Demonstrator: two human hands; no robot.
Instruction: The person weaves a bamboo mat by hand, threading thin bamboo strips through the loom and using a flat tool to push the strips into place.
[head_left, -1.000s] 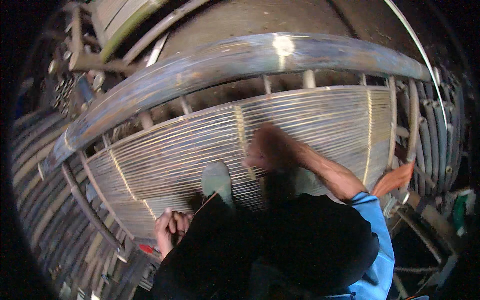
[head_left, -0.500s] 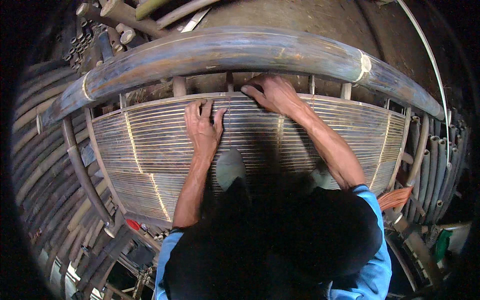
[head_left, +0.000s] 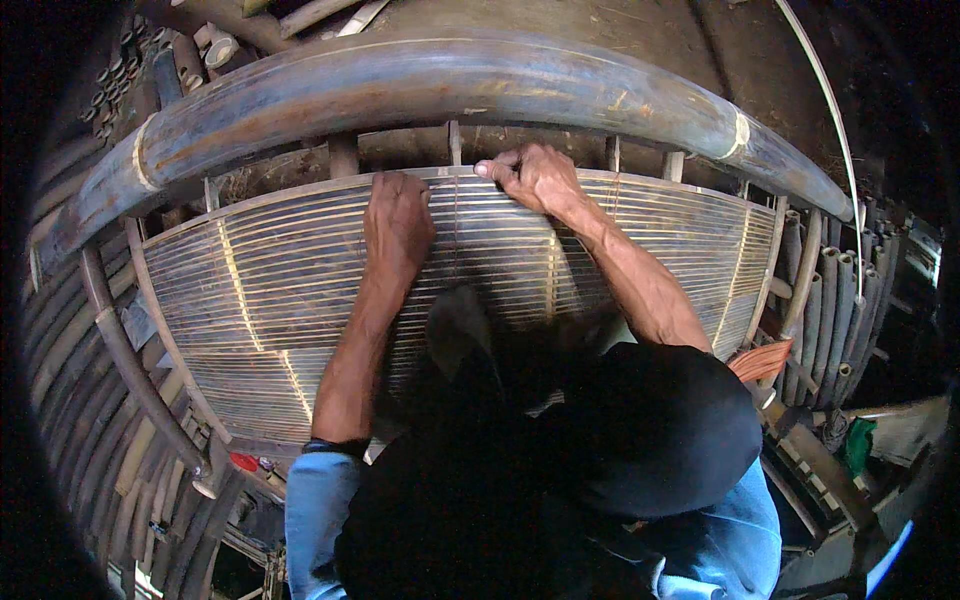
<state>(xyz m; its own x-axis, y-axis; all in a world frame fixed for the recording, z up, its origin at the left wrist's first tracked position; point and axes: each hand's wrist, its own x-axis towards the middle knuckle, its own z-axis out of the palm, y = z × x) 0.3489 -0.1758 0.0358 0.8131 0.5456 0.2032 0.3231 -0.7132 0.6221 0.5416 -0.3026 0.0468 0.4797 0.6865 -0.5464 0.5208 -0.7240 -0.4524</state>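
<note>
Crosswise before the person lies the slatted panel (head_left: 300, 290), its long axis running left to right; the thick pole (head_left: 430, 90) curves just beyond its far edge; both hands are at that edge, the left hand (head_left: 398, 215) with its fingers curled in, the right hand (head_left: 535, 178) with its fingers bent and thumb pointing left; a thin dark string (head_left: 456, 228) crosses the slats in the narrow gap between them (neither hand looks clearly nearer); whether either set of fingers pinches anything, I cannot tell.
</note>
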